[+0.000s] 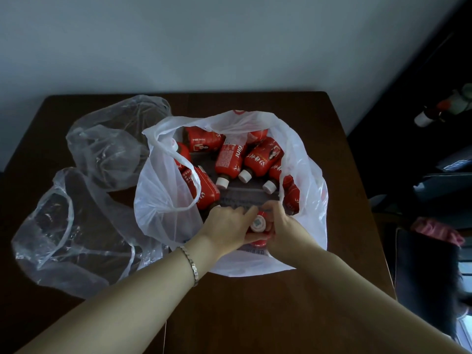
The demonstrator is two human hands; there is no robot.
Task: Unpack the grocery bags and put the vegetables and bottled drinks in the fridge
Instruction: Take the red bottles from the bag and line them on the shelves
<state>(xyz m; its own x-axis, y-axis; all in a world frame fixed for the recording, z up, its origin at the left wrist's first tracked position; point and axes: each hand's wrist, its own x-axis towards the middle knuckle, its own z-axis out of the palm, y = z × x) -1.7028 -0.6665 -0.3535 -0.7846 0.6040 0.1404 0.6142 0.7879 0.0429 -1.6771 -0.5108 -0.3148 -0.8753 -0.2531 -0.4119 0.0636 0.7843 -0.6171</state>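
A white plastic grocery bag [163, 200] stands open on the dark wooden table [255, 302]. Inside lie several red-labelled drink bottles [229, 159] with white caps, scattered on their sides. At the bag's near edge one bottle [258, 223] stands upright, its white cap facing me. My left hand [227, 226] and my right hand [283, 226] both reach into the bag and curl around this bottle from either side. A silver bracelet sits on my left wrist.
Two crumpled clear plastic bags [107, 149] [66, 238] lie on the table's left half. A pale wall runs behind the table. To the right are dark furniture, a chair [429, 272] and some clutter.
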